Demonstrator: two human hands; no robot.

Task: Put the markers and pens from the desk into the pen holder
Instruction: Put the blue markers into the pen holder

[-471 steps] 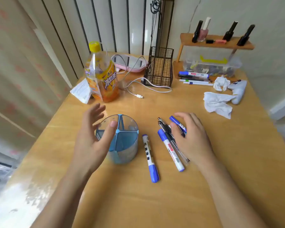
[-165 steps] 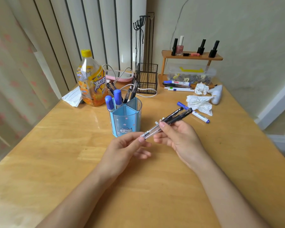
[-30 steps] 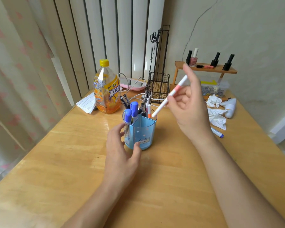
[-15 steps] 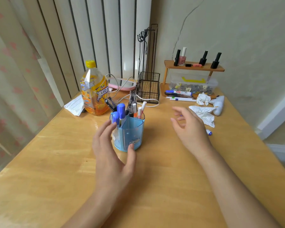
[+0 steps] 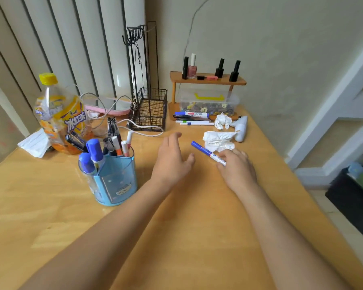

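Observation:
The blue pen holder (image 5: 115, 181) stands on the wooden desk (image 5: 197, 237), left of centre, with several markers and pens (image 5: 96, 152) upright in it. A white marker with a blue cap (image 5: 205, 152) lies on the desk beside a crumpled tissue. My right hand (image 5: 237, 168) rests over its near end, fingertips pinched on it. My left hand (image 5: 172, 160) hovers just right of the holder, fingers apart and holding nothing. More markers (image 5: 192, 118) lie at the back, in front of a clear plastic box.
An orange drink bottle (image 5: 61, 122) and folded paper (image 5: 34, 143) stand left of the holder. A black wire basket (image 5: 149, 109), white cable, small wooden shelf with nail polish bottles (image 5: 208, 80), clear box (image 5: 208, 100), tissues (image 5: 218, 141) and a white device (image 5: 241, 126) fill the back.
My left hand has come away from the pen holder and moved right. My right hand has reached forward onto the blue-capped marker by the tissue.

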